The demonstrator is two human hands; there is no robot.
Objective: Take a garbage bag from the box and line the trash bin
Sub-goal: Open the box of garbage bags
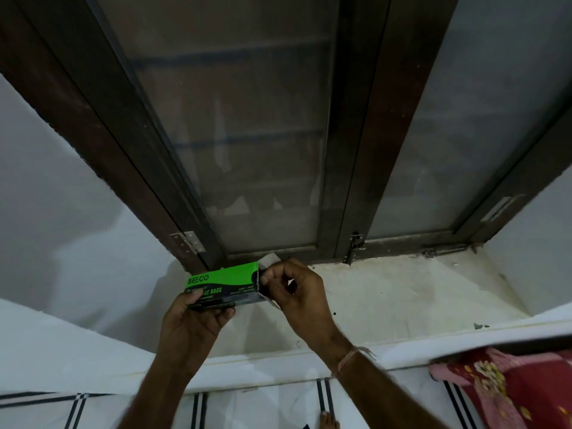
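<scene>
Left hand (pixel 192 326) gripping the left end of the green garbage bag box (pixel 223 284) from below, low at centre frame. Right hand (pixel 298 292) pinching its right-end flap. Beyond, pale window sill (pixel 396 289) and dark-framed window (pixel 263 134).

Bare forearms (pixel 387 387), thin pinkish thread (pixel 349 359) at the wrist of the right hand (pixel 298 291), frayed ends, bare toes (pixel 328 421)

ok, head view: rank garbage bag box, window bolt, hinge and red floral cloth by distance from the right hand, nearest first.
1. garbage bag box: touching; the right hand pinches its end flap, and the left hand holds it from below.
2. window bolt: up and right, at the frame's foot.
3. hinge: up left, beyond the box.
4. red floral cloth: lower right corner.
</scene>
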